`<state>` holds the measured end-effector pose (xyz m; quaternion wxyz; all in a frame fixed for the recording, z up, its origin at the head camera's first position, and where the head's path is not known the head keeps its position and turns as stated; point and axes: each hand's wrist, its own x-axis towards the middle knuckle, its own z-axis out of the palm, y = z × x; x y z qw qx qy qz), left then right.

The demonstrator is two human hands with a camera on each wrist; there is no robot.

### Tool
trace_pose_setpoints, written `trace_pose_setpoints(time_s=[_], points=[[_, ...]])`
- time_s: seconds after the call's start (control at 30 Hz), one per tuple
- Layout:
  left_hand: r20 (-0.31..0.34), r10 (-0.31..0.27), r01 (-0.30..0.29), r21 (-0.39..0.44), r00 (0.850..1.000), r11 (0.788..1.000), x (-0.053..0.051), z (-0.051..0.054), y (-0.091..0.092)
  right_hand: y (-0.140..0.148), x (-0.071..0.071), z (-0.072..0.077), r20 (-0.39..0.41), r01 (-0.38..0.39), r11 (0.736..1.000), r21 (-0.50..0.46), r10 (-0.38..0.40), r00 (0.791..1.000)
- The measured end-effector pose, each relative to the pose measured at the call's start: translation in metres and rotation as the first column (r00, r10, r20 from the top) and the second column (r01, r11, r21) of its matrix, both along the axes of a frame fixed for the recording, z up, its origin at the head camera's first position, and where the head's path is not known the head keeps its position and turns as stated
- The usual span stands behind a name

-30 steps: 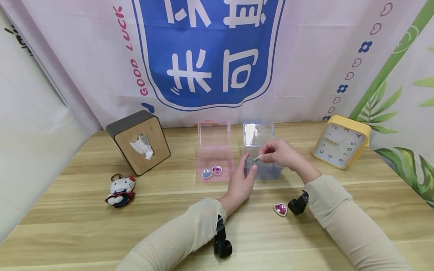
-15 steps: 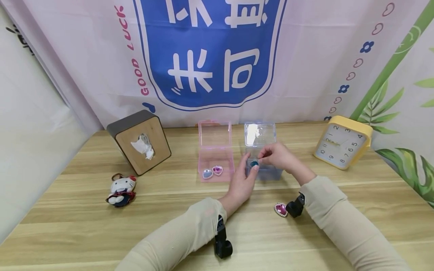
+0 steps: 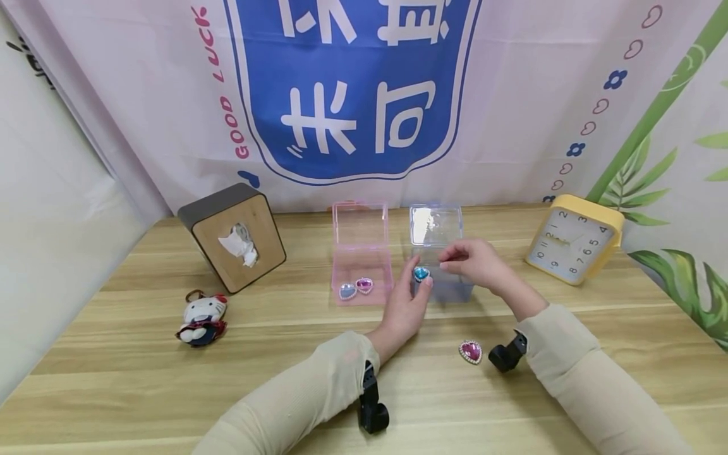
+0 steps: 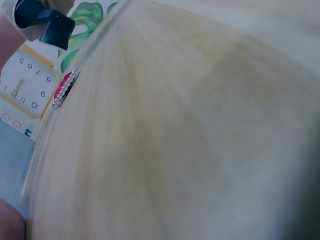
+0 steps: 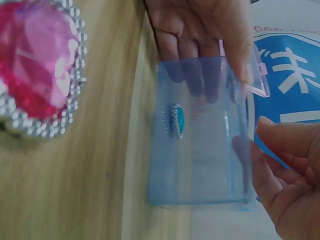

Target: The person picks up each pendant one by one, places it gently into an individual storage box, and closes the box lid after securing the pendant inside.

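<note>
A see-through blue plastic box [image 3: 449, 291] stands on the table with its lid up. Inside lies a blue heart-shaped gem with a beaded silver rim [image 3: 421, 273]; the right wrist view shows this gem [image 5: 178, 121] through the box wall. My left hand [image 3: 405, 306] holds the box's left side, fingers along the outer wall and thumb by the upper edge. At the box's right rim is my right hand [image 3: 480, 265], with bent fingers, thumb and forefinger apart, and nothing between them. A pink heart gem [image 3: 470, 351] lies on the table in front.
Left of the blue box, an open pink box [image 3: 364, 262] contains a pale blue gem [image 3: 347, 291] and a pink gem [image 3: 364, 285]. A tissue box [image 3: 236, 240] and a plush cat charm [image 3: 202, 320] are at left. A yellow clock [image 3: 574, 239] stands at right.
The blue gem has left my right fingers and now lies in the blue box. My right hand has drawn back slightly to the right; the left hand stays in place.
</note>
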<state>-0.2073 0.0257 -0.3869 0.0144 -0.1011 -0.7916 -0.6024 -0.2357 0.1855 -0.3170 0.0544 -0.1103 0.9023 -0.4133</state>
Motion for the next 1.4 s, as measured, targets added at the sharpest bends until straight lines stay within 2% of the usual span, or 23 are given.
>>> trace_pose_setpoints(time_s=[0.17,0.53,1.03,1.4], points=[[0.002,0.0,0.0,-0.006,1.0,1.0,0.0,-0.001,-0.001,0.006,0.011,0.005,-0.026,-0.017,0.999,-0.047,0.016,1.0],[0.015,0.0,0.0,0.005,1.0,1.0,0.001,-0.001,0.0,0.019,0.035,0.006,-0.003,-0.02,0.995,-0.093,0.02,1.0],[-0.013,0.0,0.0,0.012,1.0,1.0,0.001,-0.001,0.0,0.034,0.055,-0.005,0.057,-0.059,0.994,-0.089,0.064,0.996],[0.016,-0.013,0.013,0.022,1.0,1.0,0.0,0.0,0.0,0.04,0.065,-0.015,0.103,-0.128,0.988,-0.085,0.137,0.985]])
